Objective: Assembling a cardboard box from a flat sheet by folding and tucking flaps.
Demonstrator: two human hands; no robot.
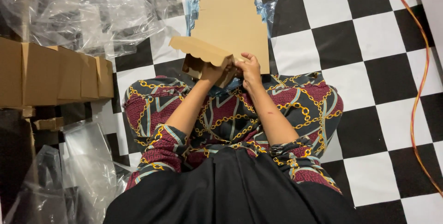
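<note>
Two hands on cardboard | long axis runs away from them | left hand and right hand together, both pinching its near folded end

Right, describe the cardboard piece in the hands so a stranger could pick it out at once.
Start at the black-and-white checkered floor and find the seated person's patterned lap. Just above it, both hands, left hand and right hand, meet on a flat tan cardboard sheet. Unlike the folded boxes stacked at the left, it has a scalloped flap bent over near the hands.
</note>
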